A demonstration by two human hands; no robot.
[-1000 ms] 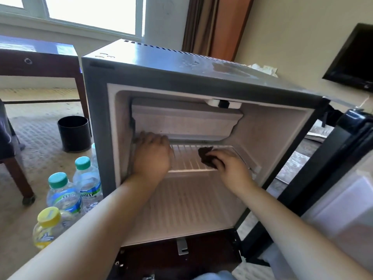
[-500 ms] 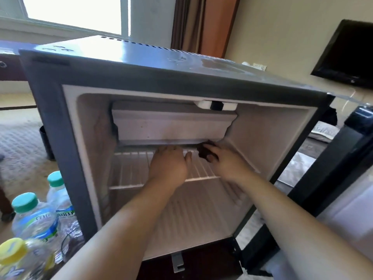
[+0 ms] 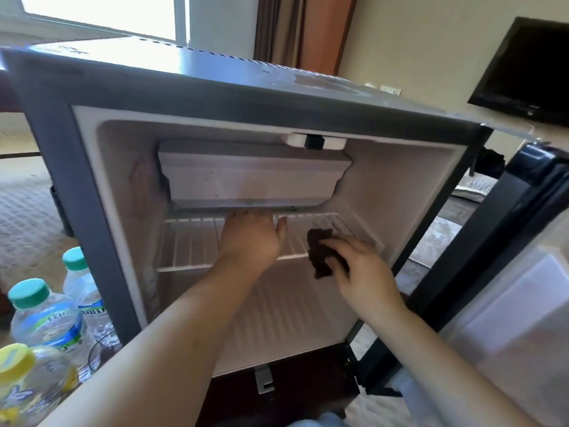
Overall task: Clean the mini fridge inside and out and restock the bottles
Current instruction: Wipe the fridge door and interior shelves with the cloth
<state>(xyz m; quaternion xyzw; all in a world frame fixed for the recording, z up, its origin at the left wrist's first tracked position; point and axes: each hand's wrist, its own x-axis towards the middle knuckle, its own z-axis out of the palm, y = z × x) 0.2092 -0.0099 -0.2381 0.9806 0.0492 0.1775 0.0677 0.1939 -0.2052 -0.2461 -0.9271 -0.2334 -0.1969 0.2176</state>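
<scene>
The grey mini fridge (image 3: 215,97) stands open, its white inside holding no bottles. My left hand (image 3: 251,238) reaches in and lies flat on the white wire shelf (image 3: 191,245), fingertips under the freezer box (image 3: 252,180). My right hand (image 3: 358,266) holds a dark brown cloth (image 3: 320,251) against the shelf's right front edge. Two water bottles with green caps (image 3: 46,318) and a yellow-capped bottle (image 3: 21,383) stand on the floor at the left of the fridge.
The black fridge door (image 3: 508,241) hangs open at the right. A dark screen (image 3: 529,69) stands at the upper right. Patterned carpet (image 3: 21,217) spreads to the left. A dark wooden cabinet base (image 3: 286,399) lies under the fridge.
My right hand with the cloth has moved from under the freezer box forward to the shelf's right front edge. My left hand has stayed on the shelf, pushed a little deeper. The view has come closer.
</scene>
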